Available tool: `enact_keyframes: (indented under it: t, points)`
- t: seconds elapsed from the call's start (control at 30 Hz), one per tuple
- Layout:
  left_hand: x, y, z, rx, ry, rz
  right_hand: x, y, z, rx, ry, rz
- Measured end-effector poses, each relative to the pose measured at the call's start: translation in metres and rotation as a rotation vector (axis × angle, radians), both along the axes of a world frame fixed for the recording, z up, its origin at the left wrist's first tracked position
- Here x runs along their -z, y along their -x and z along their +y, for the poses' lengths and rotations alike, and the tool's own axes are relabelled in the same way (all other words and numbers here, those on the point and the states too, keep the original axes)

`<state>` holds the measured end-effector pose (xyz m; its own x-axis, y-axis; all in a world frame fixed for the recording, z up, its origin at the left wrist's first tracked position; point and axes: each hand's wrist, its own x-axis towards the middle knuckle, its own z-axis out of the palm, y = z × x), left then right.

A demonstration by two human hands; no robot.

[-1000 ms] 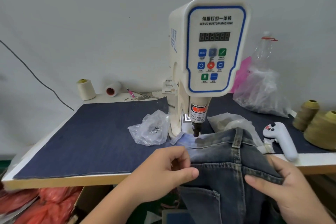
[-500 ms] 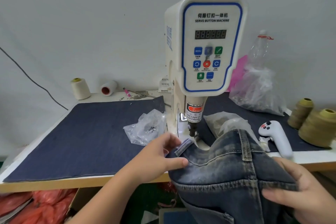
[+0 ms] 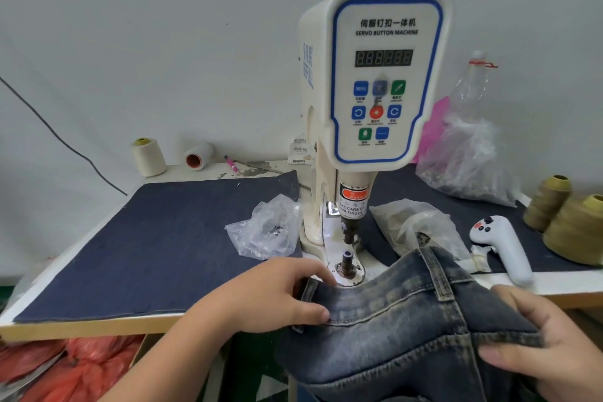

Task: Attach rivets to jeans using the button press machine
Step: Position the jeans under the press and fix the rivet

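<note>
At the table's (image 3: pixel 81 325) front edge, both hands hold the jeans (image 3: pixel 401 330) just short of the press (image 3: pixel 375 81) — its lower die (image 3: pixel 346 259) stands bare beyond the waistband. Left hand (image 3: pixel 277 297) pinches the denim's left corner, thumb on top; right hand (image 3: pixel 551 349) grips a seamed fold. Plastic bags (image 3: pixel 267 232) flank the machine, a white remote (image 3: pixel 502 248) to the right.
</note>
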<state>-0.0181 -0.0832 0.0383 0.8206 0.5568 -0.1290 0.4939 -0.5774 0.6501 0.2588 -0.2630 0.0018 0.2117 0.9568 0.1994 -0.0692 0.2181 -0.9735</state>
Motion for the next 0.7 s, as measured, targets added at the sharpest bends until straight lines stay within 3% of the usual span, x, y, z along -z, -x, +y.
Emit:
enact_keyframes:
  t: [0.17,0.3,0.4,0.47,0.53,0.6,0.7]
  points:
    - [-0.002,0.003,-0.006,-0.065,-0.256,-0.415,0.003,-0.003,0.004,0.326,0.007,-0.167]
    - [-0.016,0.003,-0.027,0.081,-0.318,-0.662,0.000,0.004,0.010,0.493,0.038,-0.494]
    - [-0.027,-0.001,-0.044,0.229,-0.178,-0.763,-0.013,0.025,0.003,0.376,-0.011,-0.792]
    - [-0.034,-0.004,-0.052,0.271,-0.171,-0.757,-0.025,0.039,0.004,0.183,0.010,-0.882]
    - [-0.039,-0.007,-0.058,0.291,-0.244,-0.787,-0.031,0.050,0.012,0.059,-0.112,-0.952]
    - [-0.040,-0.010,-0.056,0.229,-0.317,-0.814,-0.032,0.059,0.016,0.063,-0.174,-0.918]
    - [-0.033,-0.012,-0.043,0.017,-0.365,-0.760,-0.025,0.062,0.017,0.140,-0.072,-0.771]
